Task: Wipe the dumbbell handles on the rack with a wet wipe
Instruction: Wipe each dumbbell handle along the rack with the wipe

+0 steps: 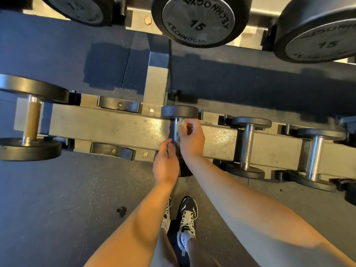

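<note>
Seen from above, a person stands at a dumbbell rack (115, 128), both bare arms reaching to a small dumbbell (179, 111) near the middle of the lower tier; the right hand (190, 139) pinches a crumpled, pale wet wipe (182, 125) and presses it to the far end of that dumbbell's metal handle (175, 132), just beside the far weight head; the left hand (165, 160) sits at the near end of the same handle with fingers bent, though whether they grip the bar or only steady it cannot be made out.

The job looks to be partway through this one handle, with more probably left; a chrome dumbbell (247, 145) and a second chrome dumbbell (313, 157) lie to the right, and a large brown-handled dumbbell (31, 120) to the left; none shows a wet sheen, so which are already wiped cannot be told.

The near head of the dumbbell being wiped is mostly covered by the wrists; the upper-tier dumbbells (198, 20), marked 15, show only their end faces, their handles out of view; the rack runs off both side edges. Black-and-white shoes (187, 214) stand on the dark floor (48, 199) below.
</note>
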Tool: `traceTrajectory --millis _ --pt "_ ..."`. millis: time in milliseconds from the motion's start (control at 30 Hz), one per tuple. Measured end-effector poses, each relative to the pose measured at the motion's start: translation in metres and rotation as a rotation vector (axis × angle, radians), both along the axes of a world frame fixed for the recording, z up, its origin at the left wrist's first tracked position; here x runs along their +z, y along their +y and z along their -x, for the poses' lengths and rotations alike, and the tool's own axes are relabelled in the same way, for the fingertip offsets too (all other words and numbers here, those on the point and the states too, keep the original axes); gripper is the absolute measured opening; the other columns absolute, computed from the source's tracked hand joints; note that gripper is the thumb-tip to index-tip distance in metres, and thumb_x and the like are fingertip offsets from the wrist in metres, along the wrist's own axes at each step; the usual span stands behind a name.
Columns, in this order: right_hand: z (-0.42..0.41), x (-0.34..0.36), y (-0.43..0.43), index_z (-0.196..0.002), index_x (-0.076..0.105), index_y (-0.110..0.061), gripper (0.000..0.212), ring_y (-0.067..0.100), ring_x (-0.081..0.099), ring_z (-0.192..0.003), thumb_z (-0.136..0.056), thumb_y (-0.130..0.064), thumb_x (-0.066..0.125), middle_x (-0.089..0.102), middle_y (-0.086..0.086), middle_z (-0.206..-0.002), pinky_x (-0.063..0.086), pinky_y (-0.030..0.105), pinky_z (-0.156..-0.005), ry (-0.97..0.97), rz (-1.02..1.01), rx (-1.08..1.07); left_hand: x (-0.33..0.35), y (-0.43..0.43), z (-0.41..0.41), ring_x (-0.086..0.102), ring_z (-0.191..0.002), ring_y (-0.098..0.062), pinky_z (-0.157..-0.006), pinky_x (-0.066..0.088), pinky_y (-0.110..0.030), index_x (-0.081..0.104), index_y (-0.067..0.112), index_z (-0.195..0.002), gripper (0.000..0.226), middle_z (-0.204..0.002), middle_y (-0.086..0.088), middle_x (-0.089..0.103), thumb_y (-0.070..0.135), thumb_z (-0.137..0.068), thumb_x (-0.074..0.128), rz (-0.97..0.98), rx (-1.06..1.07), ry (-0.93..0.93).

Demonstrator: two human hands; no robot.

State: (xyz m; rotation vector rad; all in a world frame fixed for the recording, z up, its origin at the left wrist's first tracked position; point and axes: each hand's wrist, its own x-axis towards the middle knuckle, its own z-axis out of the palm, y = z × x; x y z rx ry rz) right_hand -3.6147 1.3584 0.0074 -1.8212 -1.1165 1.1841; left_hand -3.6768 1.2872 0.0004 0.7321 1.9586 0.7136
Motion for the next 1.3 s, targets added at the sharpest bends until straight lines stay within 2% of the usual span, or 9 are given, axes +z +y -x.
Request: traceTrajectory --millis 67,133,367,533,633,733,900,1100,1300 --pt "-0.001 -0.001 -0.002 -0.108 0.062 -0.022 0.014 0.006 0.057 -0.101 -0.096 -0.016 0.064 0.062 -0.004 -0.110 0.042 0.005 -0.085 -0.100 -0.056 0.077 0.001 -0.001 0.000 0.056 -0.096 -0.012 -0.079 0.042 -0.032 0.053 0.031 -0.137 0.035 -0.104 0.010 0.061 0.036 -0.110 0.030 -0.008 -0.037 0.071" --pt "-0.006 0.001 -0.008 -0.106 0.064 -0.021 0.013 0.004 0.054 -0.102 -0.096 -0.014 0.064 0.061 -0.004 -0.111 0.036 -0.002 -0.083 -0.145 -0.093 0.155 0.002 -0.001 0.000 0.056 -0.096 -0.011 -0.082 0.044 -0.033 0.054 0.032 -0.135 0.035 -0.105 0.011 0.061 0.036 -0.110 0.029 -0.019 -0.029 0.083" --pt "-0.026 -0.003 -0.031 -0.104 0.067 -0.019 0.016 0.005 0.057 -0.100 -0.095 -0.007 0.063 0.064 -0.002 -0.109 0.047 0.015 -0.090 -0.241 -0.047 0.294 0.006 0.000 0.001 0.061 -0.094 -0.017 -0.081 0.049 -0.037 0.055 0.035 -0.123 0.031 -0.100 0.009 0.062 0.040 -0.109 0.028 0.026 -0.050 0.104" --pt "-0.005 0.005 -0.001 -0.117 0.069 -0.014 0.025 -0.007 0.050 -0.104 -0.096 -0.004 0.061 0.059 -0.005 -0.118 0.034 -0.002 -0.092 -0.178 -0.154 0.179 0.005 0.000 -0.002 0.058 -0.096 -0.012 -0.083 0.046 -0.036 0.057 0.036 -0.125 0.035 -0.107 0.009 0.065 0.044 -0.108 0.027 0.028 -0.015 0.109" --pt "-0.003 0.003 -0.009 -0.121 0.070 -0.011 0.028 -0.013 0.047 -0.104 -0.096 -0.004 0.061 0.051 -0.003 -0.120 0.033 -0.003 -0.093 -0.150 -0.130 0.219 0.004 0.000 -0.002 0.059 -0.093 -0.013 -0.081 0.046 -0.036 0.057 0.037 -0.122 0.034 -0.103 0.009 0.066 0.044 -0.108 0.027 0.030 -0.008 0.105" --pt "-0.018 0.000 -0.027 -0.121 0.071 -0.010 0.028 -0.003 0.048 -0.102 -0.095 -0.003 0.062 0.050 -0.001 -0.116 0.031 -0.003 -0.093 -0.177 -0.078 0.324 0.007 -0.001 -0.003 0.062 -0.091 -0.011 -0.079 0.048 -0.035 0.057 0.036 -0.120 0.033 -0.101 0.009 0.067 0.044 -0.108 0.027 0.008 0.006 0.073" --pt "-0.026 0.004 -0.035 -0.114 0.075 -0.014 0.025 -0.013 0.044 -0.096 -0.093 -0.003 0.065 0.048 -0.003 -0.109 0.031 -0.003 -0.090 -0.230 -0.025 0.432 0.006 -0.002 -0.004 0.065 -0.088 -0.013 -0.080 0.053 -0.040 0.054 0.037 -0.121 0.032 -0.097 0.008 0.067 0.045 -0.108 0.026 0.000 -0.006 0.108" --pt "-0.002 0.007 0.008 -0.108 0.074 -0.021 0.021 -0.001 0.049 -0.100 -0.096 -0.008 0.063 0.044 -0.002 -0.117 0.039 -0.002 -0.086 -0.046 -0.004 0.103 0.008 0.000 -0.004 0.055 -0.091 -0.014 -0.079 0.041 -0.035 0.056 0.031 -0.127 0.034 -0.102 0.009 0.061 0.039 -0.109 0.028 -0.002 -0.025 0.151" --pt "-0.019 0.003 -0.031 -0.113 0.073 -0.014 0.023 0.005 0.054 -0.101 -0.097 -0.004 0.059 0.056 -0.001 -0.115 0.035 -0.005 -0.082 -0.091 0.112 0.238 0.005 0.000 -0.003 0.062 -0.094 -0.019 -0.082 0.048 -0.039 0.061 0.034 -0.112 0.031 -0.100 0.006 0.068 0.042 -0.108 0.031 -0.022 0.059 0.057"
